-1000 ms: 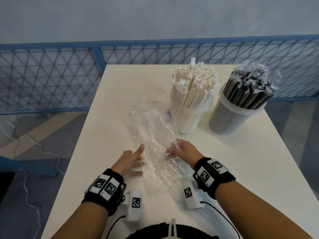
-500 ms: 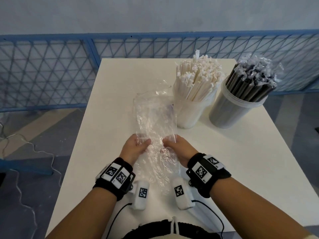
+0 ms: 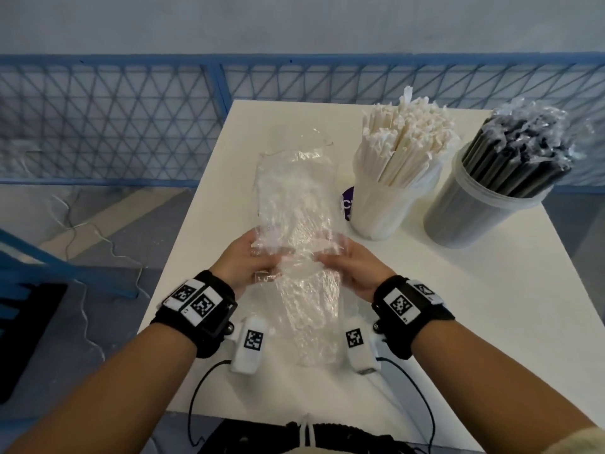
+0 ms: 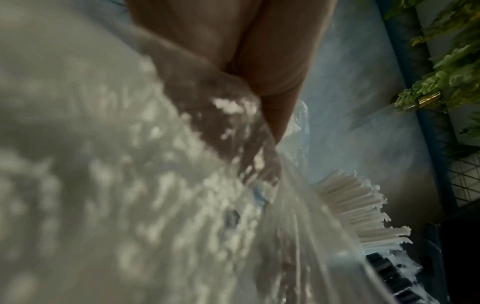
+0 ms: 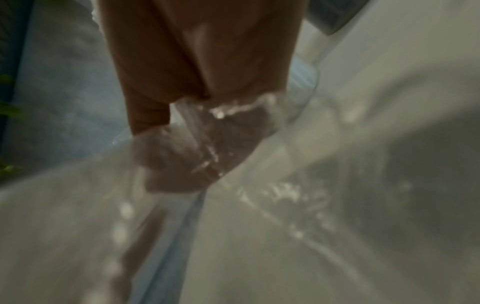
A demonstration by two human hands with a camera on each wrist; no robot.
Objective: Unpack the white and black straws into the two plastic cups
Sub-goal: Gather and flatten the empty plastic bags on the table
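Fenced test area: blue mesh barrier (image 3: 131,119)

Readable text scarce. Small purple label (image 3: 347,204) beside my clear plastic cup of white paper-wrapped straws (image 3: 381,204): one white letter showing, looks like "c", rest hidden by cup. Black-and-white square coded markers (image 3: 400,304) on my black wristbands and white wrist camera housings: patterns only, tiny print beside them too small to read.

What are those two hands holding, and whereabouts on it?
The empty clear plastic bag: left hand and right hand grip its opposite long edges, around mid-length.
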